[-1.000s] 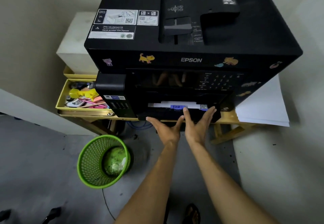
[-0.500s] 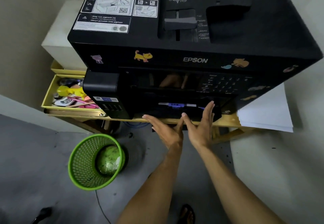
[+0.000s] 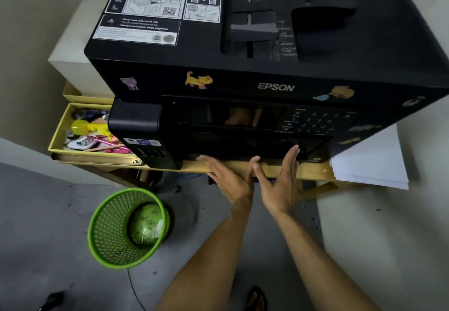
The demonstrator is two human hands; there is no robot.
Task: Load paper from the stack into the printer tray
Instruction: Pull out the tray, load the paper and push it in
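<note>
A large black Epson printer (image 3: 267,67) sits on a yellow wooden table (image 3: 313,171). Its paper tray (image 3: 243,150) lies at the bottom front, pushed almost fully in, and no paper shows in it. My left hand (image 3: 228,179) is flat with fingers spread, its fingertips at the tray's front edge. My right hand (image 3: 279,181) is next to it, palm upright, fingers pressed against the tray front. Both hands hold nothing. A white paper stack (image 3: 371,162) lies on the table to the right of the printer, partly under its corner.
A yellow box (image 3: 58,138) full of small colourful items stands left of the printer, with a white box (image 3: 70,50) behind it. A green mesh waste basket (image 3: 121,228) sits on the grey floor below. A cable (image 3: 136,291) runs across the floor.
The tray has slid into the printer under both hands; the white paper and blue guide seen before are now hidden. The camera has moved closer.
</note>
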